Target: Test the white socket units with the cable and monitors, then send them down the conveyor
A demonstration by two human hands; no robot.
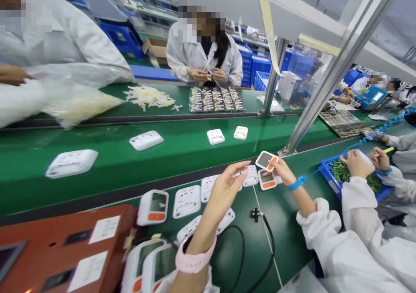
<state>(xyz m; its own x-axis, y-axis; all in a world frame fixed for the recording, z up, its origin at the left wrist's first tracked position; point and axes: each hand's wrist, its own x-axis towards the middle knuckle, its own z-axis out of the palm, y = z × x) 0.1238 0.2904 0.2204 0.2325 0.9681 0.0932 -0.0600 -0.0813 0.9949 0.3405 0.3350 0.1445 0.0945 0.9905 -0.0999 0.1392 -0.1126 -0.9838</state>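
Note:
My right hand (283, 171), with a blue strap at the wrist, grips a small white device (264, 159) with a grey screen and an orange button. Just below it lies a second white device (267, 181) with an orange button. My left hand (227, 182), wearing a pink wristband, reaches over a group of white housings with its fingers stretched out and holds nothing. A white housing (251, 176) lies close to its fingertips. Another housing (186, 201) rests left of that wrist, beside an upright white device (155, 207) with an orange button.
A brown-red test box (65, 245) stands at lower left. A black cable with a connector (256, 215) lies on the green table. Several white housings (146, 140) sit on the green belt (182, 154). A metal post (325, 76) rises ahead. Co-worker hands (359, 163) work over a blue tray (331, 184).

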